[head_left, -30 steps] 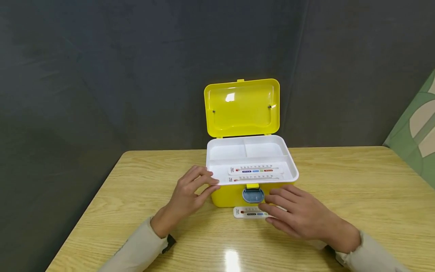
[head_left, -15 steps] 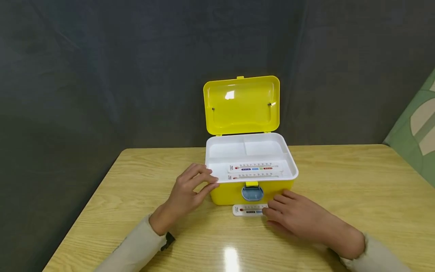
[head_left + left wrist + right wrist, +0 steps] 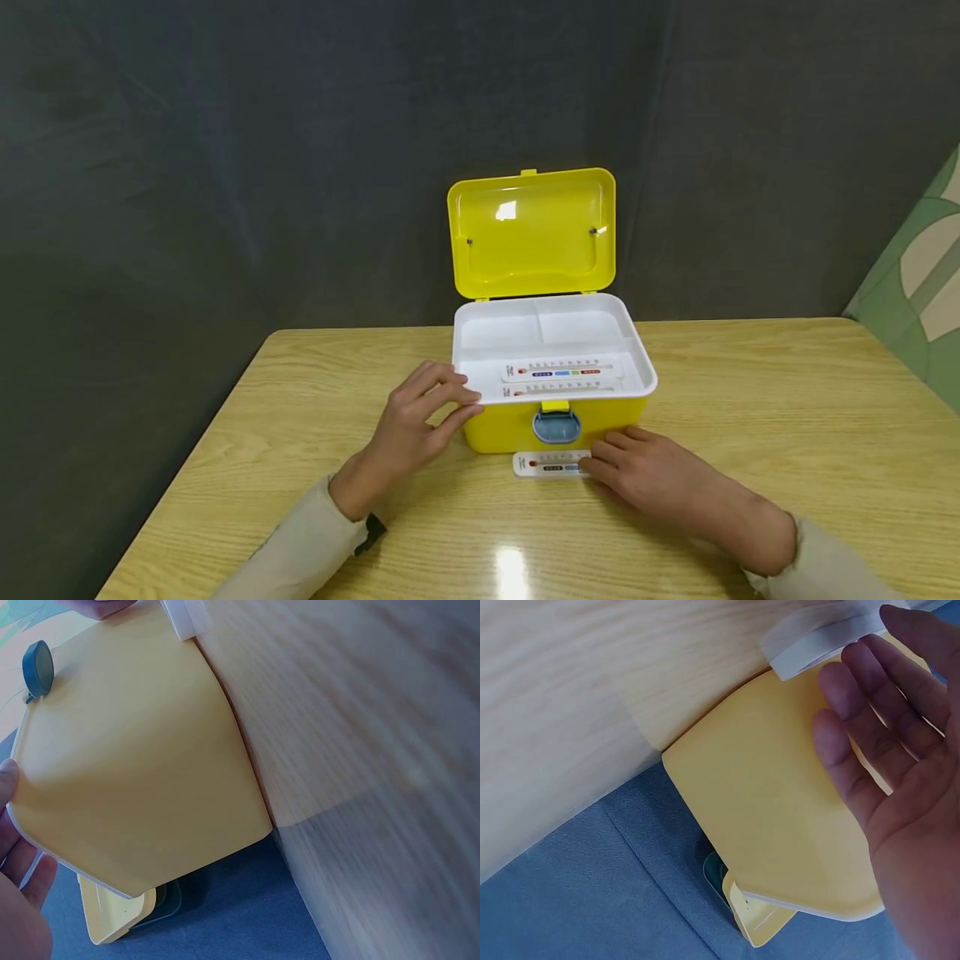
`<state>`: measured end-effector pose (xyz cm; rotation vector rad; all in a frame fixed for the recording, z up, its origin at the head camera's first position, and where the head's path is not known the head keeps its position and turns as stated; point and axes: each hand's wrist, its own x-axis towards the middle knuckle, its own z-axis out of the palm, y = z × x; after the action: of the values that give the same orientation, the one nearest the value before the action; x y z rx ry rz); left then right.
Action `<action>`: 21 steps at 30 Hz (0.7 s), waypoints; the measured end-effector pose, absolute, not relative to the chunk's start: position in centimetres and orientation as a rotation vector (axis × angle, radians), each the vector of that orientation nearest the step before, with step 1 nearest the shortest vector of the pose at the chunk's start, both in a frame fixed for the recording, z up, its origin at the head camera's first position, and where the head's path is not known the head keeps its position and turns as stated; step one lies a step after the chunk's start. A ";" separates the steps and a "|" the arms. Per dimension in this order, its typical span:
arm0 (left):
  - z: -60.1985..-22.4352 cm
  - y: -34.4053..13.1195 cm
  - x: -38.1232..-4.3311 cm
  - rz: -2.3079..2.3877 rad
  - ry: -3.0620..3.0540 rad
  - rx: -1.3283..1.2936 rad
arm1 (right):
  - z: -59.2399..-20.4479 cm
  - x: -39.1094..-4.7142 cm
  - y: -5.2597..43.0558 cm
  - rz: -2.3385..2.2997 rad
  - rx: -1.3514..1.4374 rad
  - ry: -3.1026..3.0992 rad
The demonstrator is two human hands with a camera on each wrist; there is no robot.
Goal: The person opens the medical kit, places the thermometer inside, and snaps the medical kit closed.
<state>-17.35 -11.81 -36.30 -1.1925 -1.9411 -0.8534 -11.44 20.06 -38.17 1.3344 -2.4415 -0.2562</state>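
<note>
A yellow storage box point(image 3: 502, 429) stands with its lid point(image 3: 533, 233) raised, a white divided tray point(image 3: 498, 310) in its top. My left hand point(image 3: 408, 425) pinches the front left corner of the rim, thumb below and fingers above. Two white strip thermometers lie in the tray's front compartment, the rear one point(image 3: 562, 369) showing coloured bands, the front one point(image 3: 562, 388) partly behind the rim. Another thermometer point(image 3: 551, 463) lies along the box's front foot. My right hand point(image 3: 660, 479) holds its right end between thumb and fingers; that end is hidden in the head view.
A grey-blue latch point(image 3: 557, 427) hangs on the box front. The wooden table point(image 3: 337, 375) runs up to a dark cloth wall point(image 3: 337, 167) behind the box. A green patterned panel point(image 3: 918, 275) rises at the far right.
My right hand has settled onto the right end of the thermometer in front of the box, its fingers drawing closer together. My left hand stays on the rim.
</note>
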 end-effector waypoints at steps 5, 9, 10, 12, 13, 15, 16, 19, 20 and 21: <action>-36.3 -11.8 -17.3 -0.849 -1.936 -1.193 | -38.3 -11.4 20.1 -0.217 1.348 -2.432; -36.4 -11.8 -17.4 -0.848 -1.928 -1.190 | -38.3 -11.4 20.1 -0.188 1.360 -2.394; -36.3 -11.8 -17.4 -0.848 -1.926 -1.190 | -38.3 -11.4 20.1 -0.180 1.364 -2.388; -36.3 -11.8 -17.4 -0.846 -1.922 -1.189 | -38.3 -11.5 20.0 -0.164 1.376 -2.387; -36.3 -11.8 -17.4 -0.845 -1.919 -1.189 | -38.2 -11.5 20.0 -0.157 1.382 -2.388; -36.2 -11.8 -17.4 -0.844 -1.918 -1.190 | -38.2 -11.5 20.0 -0.141 1.396 -2.388; -36.2 -11.8 -17.4 -0.844 -1.916 -1.191 | -38.2 -11.5 20.0 -0.132 1.402 -2.386; -36.2 -11.8 -17.4 -0.846 -1.914 -1.194 | -38.2 -11.5 20.0 -0.108 1.408 -2.374; -36.2 -11.8 -17.4 -0.846 -1.914 -1.195 | -38.3 -11.5 20.0 -0.100 1.404 -2.373; -36.2 -11.8 -17.4 -0.846 -1.913 -1.195 | -38.3 -11.5 20.1 -0.095 1.395 -2.370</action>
<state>-17.41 -11.79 -36.22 -1.1954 -1.9128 -0.8456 -11.54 20.06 -38.33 1.3955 -2.3695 -0.0945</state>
